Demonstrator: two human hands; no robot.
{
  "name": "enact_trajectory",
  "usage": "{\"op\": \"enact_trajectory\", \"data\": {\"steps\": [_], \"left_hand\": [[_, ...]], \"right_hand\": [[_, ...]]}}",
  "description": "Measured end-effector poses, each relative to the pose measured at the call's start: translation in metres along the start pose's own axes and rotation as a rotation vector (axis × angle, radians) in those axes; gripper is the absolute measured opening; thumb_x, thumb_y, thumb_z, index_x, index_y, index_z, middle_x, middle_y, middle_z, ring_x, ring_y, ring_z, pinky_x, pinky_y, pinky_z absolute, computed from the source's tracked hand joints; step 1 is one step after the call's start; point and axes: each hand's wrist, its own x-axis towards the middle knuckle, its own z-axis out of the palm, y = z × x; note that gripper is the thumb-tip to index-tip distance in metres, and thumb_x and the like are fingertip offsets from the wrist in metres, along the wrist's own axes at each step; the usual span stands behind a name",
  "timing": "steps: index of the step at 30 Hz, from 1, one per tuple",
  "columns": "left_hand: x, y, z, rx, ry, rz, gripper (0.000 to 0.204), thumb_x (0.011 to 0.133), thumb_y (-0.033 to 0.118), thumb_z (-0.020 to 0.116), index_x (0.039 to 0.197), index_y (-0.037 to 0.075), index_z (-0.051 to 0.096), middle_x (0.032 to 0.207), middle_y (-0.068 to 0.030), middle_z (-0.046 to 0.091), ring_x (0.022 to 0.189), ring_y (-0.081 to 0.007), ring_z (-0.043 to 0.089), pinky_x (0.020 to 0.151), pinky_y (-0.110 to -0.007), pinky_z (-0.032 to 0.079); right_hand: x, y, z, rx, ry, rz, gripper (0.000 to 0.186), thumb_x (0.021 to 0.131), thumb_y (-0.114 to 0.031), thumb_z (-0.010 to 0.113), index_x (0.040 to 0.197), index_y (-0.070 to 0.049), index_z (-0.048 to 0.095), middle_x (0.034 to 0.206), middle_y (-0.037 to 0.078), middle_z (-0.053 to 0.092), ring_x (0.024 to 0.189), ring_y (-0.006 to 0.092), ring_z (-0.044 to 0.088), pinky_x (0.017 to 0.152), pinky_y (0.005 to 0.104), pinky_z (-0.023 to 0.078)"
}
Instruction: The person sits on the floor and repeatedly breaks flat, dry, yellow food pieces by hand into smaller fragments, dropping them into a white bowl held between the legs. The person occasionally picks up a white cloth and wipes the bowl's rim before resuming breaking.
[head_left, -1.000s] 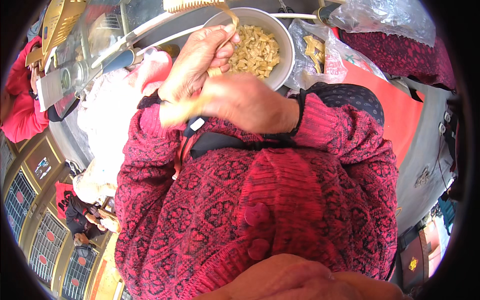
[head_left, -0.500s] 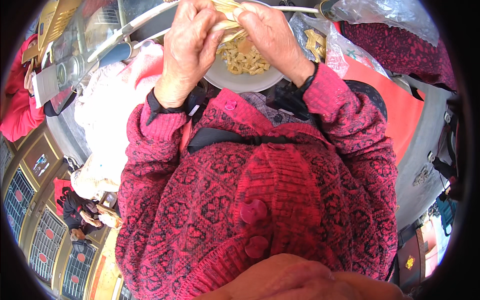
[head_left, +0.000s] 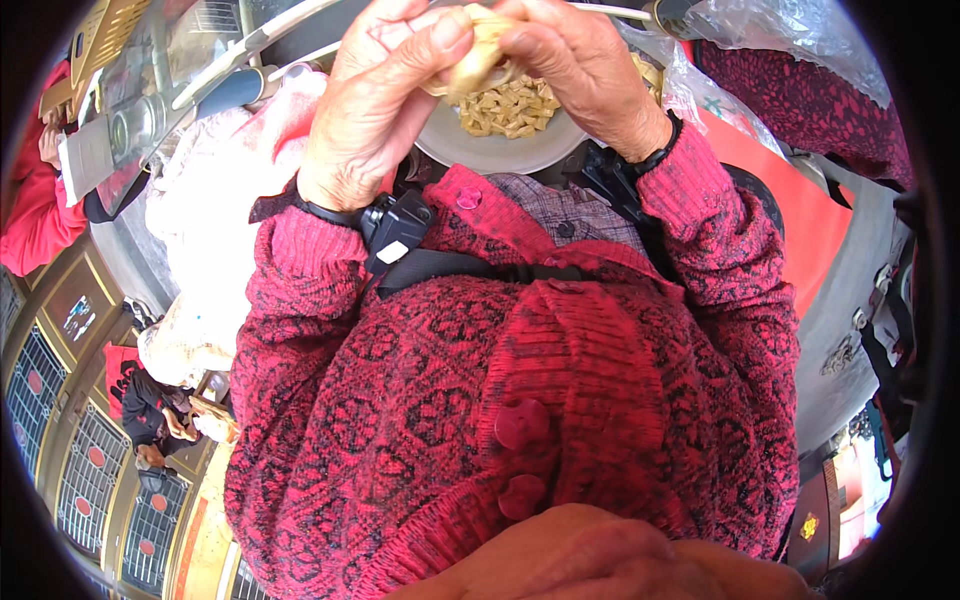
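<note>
Between my hands is a pale yellow, soft folded strip point(head_left: 481, 52) that looks like tofu skin, bent into a loop. My left hand point(head_left: 365, 115) pinches it from the left with the thumb on top. From the other side my right hand point(head_left: 600, 85) grips it, thumb and fingers closed together. The upper ends of the fingers run out of the picture. Just below the strip stands a white bowl point(head_left: 485, 158) holding several short pale yellow pieces point(head_left: 512, 110) of the same look.
More yellow pieces lie right of my right hand, partly hidden, beside clear plastic bags point(head_left: 800, 35). White bars point(head_left: 260, 55) cross the top left. Pale cloth point(head_left: 200, 200) lies left of my arm, a red sheet point(head_left: 815, 235) on the right. Other people point(head_left: 45, 215) sit at the left.
The strip was stretched between both hands; now it is bunched into a loop. My left hand has turned, thumb rising over the strip, and my right hand has shifted slightly right.
</note>
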Motion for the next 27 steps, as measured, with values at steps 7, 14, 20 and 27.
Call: {"op": "enact_trajectory", "data": {"steps": [7,14,20,27], "left_hand": [[0.008,-0.003,0.001,0.963,-0.251,0.388,0.049,0.093,0.012,0.072,0.138,-0.002,0.06,0.128,-0.0098,0.063,0.116,-0.0205,0.059,0.1,-0.034,0.047],[0.005,-0.022,0.0,0.561,-0.123,0.101,0.049,0.107,0.032,0.057,0.141,-0.003,0.058,0.122,-0.0085,0.066,0.106,-0.0183,0.062,0.093,-0.031,0.05],[0.004,-0.008,0.001,0.197,-0.254,-0.075,0.064,0.108,0.043,0.047,0.139,-0.012,0.052,0.098,-0.0153,0.067,0.089,-0.0187,0.064,0.09,-0.04,0.054],[0.002,0.003,-0.005,-0.161,-0.096,-0.061,0.054,0.11,0.035,0.047,0.141,-0.009,0.049,0.121,-0.0169,0.063,0.094,-0.0222,0.066,0.091,-0.054,0.06]], "right_hand": [[-0.01,0.003,0.001,0.078,0.039,0.229,0.032,0.108,-0.029,0.053,0.109,-0.001,0.068,0.096,0.01,0.064,0.09,0.0248,0.063,0.084,0.0335,0.05],[-0.01,-0.001,0.011,-0.062,0.208,0.141,0.046,0.108,-0.043,0.05,0.118,0.0,0.063,0.119,0.014,0.062,0.117,0.0268,0.06,0.101,0.0383,0.046],[-0.025,-0.007,-0.007,-0.024,0.29,0.26,0.059,0.106,-0.058,0.046,0.106,-0.002,0.066,0.094,0.003,0.062,0.078,0.0091,0.057,0.069,0.0247,0.046],[-0.043,0.013,-0.042,-0.336,0.283,0.182,0.034,0.104,-0.033,0.06,0.09,-0.003,0.066,0.075,0.002,0.061,0.068,0.0121,0.056,0.063,0.0276,0.044]]}}
